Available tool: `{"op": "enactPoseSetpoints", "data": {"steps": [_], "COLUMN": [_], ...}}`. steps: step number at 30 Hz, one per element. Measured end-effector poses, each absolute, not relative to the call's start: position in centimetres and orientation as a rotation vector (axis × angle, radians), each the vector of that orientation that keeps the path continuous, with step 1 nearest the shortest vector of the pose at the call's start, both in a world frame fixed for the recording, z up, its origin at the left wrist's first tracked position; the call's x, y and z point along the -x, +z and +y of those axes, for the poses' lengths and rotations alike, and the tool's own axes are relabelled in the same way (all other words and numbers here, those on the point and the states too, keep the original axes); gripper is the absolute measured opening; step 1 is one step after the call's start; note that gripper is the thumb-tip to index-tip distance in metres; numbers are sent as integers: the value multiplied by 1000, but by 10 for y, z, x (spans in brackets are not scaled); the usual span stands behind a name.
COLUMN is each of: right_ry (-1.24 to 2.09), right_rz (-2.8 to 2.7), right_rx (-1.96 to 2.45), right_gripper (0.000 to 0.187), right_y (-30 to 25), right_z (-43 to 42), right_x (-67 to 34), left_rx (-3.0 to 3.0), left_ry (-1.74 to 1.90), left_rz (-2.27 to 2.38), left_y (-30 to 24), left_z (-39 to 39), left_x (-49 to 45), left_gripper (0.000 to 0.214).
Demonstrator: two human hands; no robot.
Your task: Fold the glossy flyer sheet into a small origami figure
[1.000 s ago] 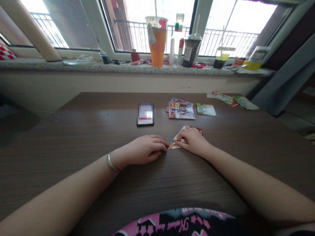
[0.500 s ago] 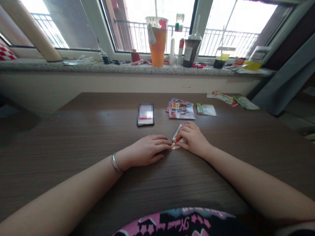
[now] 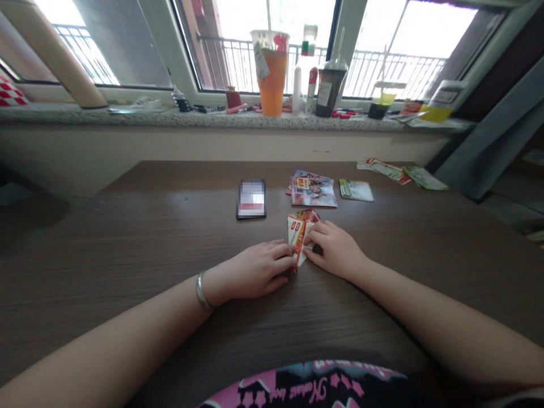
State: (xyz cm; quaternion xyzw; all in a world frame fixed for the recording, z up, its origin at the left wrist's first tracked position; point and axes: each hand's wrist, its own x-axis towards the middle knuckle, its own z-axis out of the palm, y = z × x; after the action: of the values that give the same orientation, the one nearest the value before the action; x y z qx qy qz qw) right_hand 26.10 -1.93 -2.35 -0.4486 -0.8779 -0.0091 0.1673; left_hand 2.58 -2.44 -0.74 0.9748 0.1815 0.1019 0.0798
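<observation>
A folded piece of printed paper (image 3: 296,231), white with red and orange print, lies on the table between my hands, with a darker patterned part fanning out at its far end. My left hand (image 3: 261,269), with a silver bangle at the wrist, has its bent fingers on the near left edge of the paper; its thumb is tucked low. From the other side, my right hand (image 3: 334,249) pinches the paper's right edge between thumb and curled fingers. Part of the paper is hidden under the fingertips.
Beyond my hands lie a phone (image 3: 251,199) with a blurred screen, colourful leaflets (image 3: 314,190) and a small green-white stack of paper (image 3: 356,190). More paper strips (image 3: 391,171) lie at the far right. Cups, including an orange drink (image 3: 272,79), line the windowsill (image 3: 191,119).
The folded paper has turned and opened out, showing more of its printed face and the patterned far end. Both hands have shifted slightly toward me, and my left fingers have bent more.
</observation>
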Motion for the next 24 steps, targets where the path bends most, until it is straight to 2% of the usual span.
{"op": "enactPoseSetpoints", "data": {"steps": [17,24], "right_ry": [44,57], "right_rz": [-2438,-2360], "right_rx": [1549,1576], "right_gripper": [25,37], "right_y": [-20,-25], "right_z": [-21,-23], "right_x": [-257,-256], "left_rx": [-2852,-2882], "left_ry": [290,311], "left_rz": [559,560], "left_y": [-8,-9], "left_z": [-25,-26], "left_x": [-29,-30], "left_gripper": [37,35]}}
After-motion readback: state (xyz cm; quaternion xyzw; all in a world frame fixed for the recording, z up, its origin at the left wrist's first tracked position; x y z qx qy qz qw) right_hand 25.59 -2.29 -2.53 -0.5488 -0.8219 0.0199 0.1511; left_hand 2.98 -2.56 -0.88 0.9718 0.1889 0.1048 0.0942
